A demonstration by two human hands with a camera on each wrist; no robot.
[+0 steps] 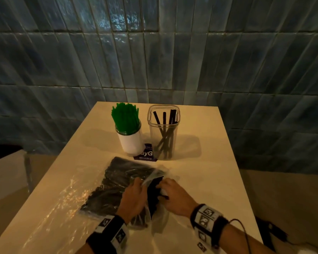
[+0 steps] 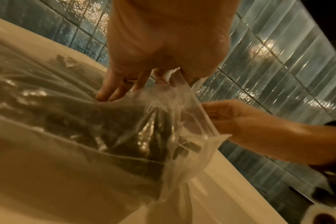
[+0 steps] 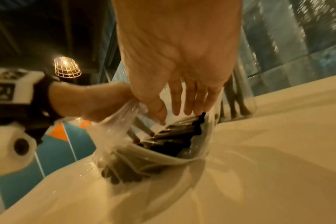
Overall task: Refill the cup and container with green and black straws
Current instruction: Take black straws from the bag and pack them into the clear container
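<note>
A white cup [image 1: 131,142] packed with green straws [image 1: 126,117] stands at the table's far middle. Right of it is a clear container [image 1: 163,132] holding a few black straws [image 1: 165,136]; the container [image 3: 238,103] also shows behind my right hand in the right wrist view. A clear plastic bag [image 1: 117,180] of black straws [image 3: 173,136] lies in front of me. My left hand [image 2: 163,75] pinches the bag's mouth edge [image 2: 192,97] while its other fingers press on the bag. My right hand [image 3: 169,115] reaches straight-fingered into the open mouth, just above the straw ends.
A dark blue card [image 1: 145,155] lies under the gap between cup and container. Crumpled clear film [image 1: 62,197] covers the table's left front. The cream table [image 1: 209,162] ends against a blue tiled wall [image 1: 154,52]; bare surface lies to the right.
</note>
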